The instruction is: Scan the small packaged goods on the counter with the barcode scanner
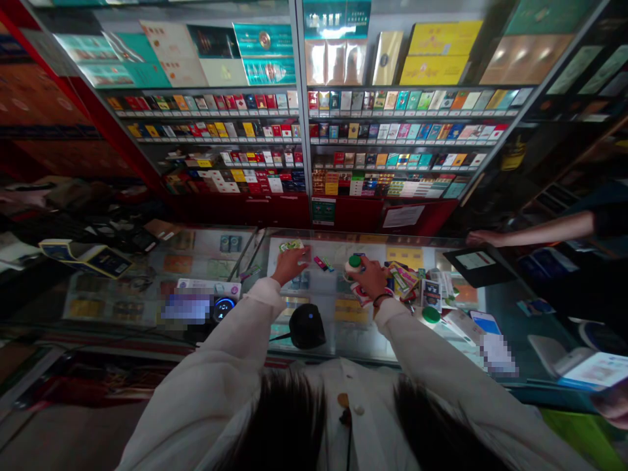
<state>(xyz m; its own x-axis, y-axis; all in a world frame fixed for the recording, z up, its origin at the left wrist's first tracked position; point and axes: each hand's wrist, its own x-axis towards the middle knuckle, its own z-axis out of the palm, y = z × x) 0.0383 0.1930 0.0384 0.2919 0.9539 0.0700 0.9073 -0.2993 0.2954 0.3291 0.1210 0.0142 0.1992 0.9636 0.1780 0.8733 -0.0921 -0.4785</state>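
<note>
In the head view, the left hand (pixel 290 265) reaches over the glass table (pixel 363 343), its fingers (pixel 300 254) spread just beside a small green packet (pixel 291 245). The right hand (pixel 370 276) has its fingers (pixel 360 267) curled around a white bottle with a green cap (pixel 353 264), near a loose heap of packets (pixel 405 278).

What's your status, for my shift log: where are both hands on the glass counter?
Left hand at small green packet. Right hand on green-capped white bottle. Co-worker's arm reaching in from right, apart from both.
</note>
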